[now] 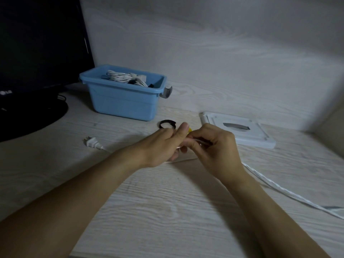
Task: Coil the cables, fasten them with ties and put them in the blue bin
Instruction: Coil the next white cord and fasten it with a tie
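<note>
My left hand (pixel 163 146) and right hand (pixel 214 146) meet over the surface (pixel 167 202), both grips pinched on a white cable (pixel 279 187) that trails right; its plug (pixel 92 142) lies left. Something yellow (pixel 189 129) peeks between my fingers. A black tie (pixel 167 124) sits just beyond, before the blue bin (pixel 122 101) holding coiled cables (pixel 126 79). A white lid (pixel 240 131) lies right, a monitor (pixel 37 53) left.

Home office — monitor (pixel 37 43), wood-grain desk (pixel 167 211)
</note>
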Tool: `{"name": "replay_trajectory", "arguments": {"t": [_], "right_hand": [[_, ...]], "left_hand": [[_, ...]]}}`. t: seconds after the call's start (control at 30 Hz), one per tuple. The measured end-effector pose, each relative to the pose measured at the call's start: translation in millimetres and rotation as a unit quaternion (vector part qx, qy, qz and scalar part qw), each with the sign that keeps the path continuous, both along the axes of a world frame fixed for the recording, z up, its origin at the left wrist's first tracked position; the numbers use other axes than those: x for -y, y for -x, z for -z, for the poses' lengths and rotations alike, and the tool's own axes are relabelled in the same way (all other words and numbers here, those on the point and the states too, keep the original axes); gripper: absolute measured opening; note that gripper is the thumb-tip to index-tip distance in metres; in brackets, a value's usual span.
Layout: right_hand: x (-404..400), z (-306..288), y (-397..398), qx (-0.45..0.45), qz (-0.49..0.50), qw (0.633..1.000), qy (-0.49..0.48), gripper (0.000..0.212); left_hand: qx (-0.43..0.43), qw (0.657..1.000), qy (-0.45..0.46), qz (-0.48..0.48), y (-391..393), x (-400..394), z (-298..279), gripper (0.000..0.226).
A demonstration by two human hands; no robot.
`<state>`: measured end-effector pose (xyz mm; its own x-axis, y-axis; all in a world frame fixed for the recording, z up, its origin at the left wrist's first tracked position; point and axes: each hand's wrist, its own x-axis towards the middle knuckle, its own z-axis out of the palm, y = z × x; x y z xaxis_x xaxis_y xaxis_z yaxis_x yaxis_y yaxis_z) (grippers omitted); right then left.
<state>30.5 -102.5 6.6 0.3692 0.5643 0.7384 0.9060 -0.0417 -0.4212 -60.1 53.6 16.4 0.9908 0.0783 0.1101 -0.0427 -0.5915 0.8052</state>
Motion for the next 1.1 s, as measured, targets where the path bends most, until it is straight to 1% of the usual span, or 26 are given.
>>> {"name": "replay_trajectory", "arguments": {"t": [0.13, 0.2, 0.23, 0.3, 0.33, 0.43, 0.57, 0.7, 0.77, 0.83, 0.9, 0.97, 1.0, 1.03, 1.1], "right_hand": [[4, -3, -4, -0.032, 0.033, 0.999, -0.006, 0.02], [5, -6, -2, -0.052, 0.027, 0.998, -0.015, 0.024], [5, -7, 0, -0.06, 0.018, 0.998, -0.023, 0.025], [4, -10, 3, -0.07, 0.009, 0.997, -0.045, 0.023], [4, -12, 3, -0.068, 0.012, 0.996, -0.056, 0.021], [6, -14, -1, -0.068, 0.035, 0.995, -0.066, 0.02], [9, -11, -8, -0.082, 0.057, 0.994, -0.054, 0.014], [11, -6, -15, -0.109, 0.07, 0.991, -0.023, 0.013], [11, -2, -21, -0.116, 0.081, 0.99, 0.005, 0.017], [13, 4, -28, -0.122, 0.091, 0.987, 0.044, 0.015], [13, 11, -32, -0.117, 0.095, 0.983, 0.107, 0.012], [11, 16, -31, -0.111, 0.074, 0.977, 0.164, 0.014], [9, 18, -28, -0.105, 0.059, 0.976, 0.183, 0.015], [7, 19, -24, -0.098, 0.045, 0.975, 0.194, 0.017], [1, 21, -15, -0.087, 0.021, 0.975, 0.206, 0.018]], "left_hand": [[0.023, 0.997, 0.075, 0.003, -2, 0, -3, 0.065], [-0.01, 0.991, 0.129, 0.035, -1, -2, -9, 0.06], [-0.04, 0.982, 0.175, 0.064, -1, -4, -10, 0.056], [-0.087, 0.95, 0.281, 0.105, 0, -8, -13, 0.049], [-0.098, 0.935, 0.324, 0.108, 1, -11, -14, 0.045], [-0.099, 0.892, 0.431, 0.095, 1, -18, -17, 0.043], [-0.065, 0.839, 0.534, 0.074, -1, -16, -18, 0.042], [0.014, 0.769, 0.638, 0.042, -4, -21, -21, 0.046], [0.062, 0.738, 0.672, 0.004, -6, -25, -22, 0.048], [0.106, 0.709, 0.696, -0.039, -7, -29, -23, 0.05], [0.138, 0.672, 0.723, -0.08, -8, -33, -23, 0.053], [0.161, 0.639, 0.744, -0.106, -11, -36, -25, 0.055], [0.172, 0.635, 0.744, -0.117, -12, -36, -26, 0.054], [0.183, 0.641, 0.734, -0.127, -13, -36, -26, 0.052], [0.197, 0.671, 0.702, -0.137, -14, -34, -26, 0.041]]}}
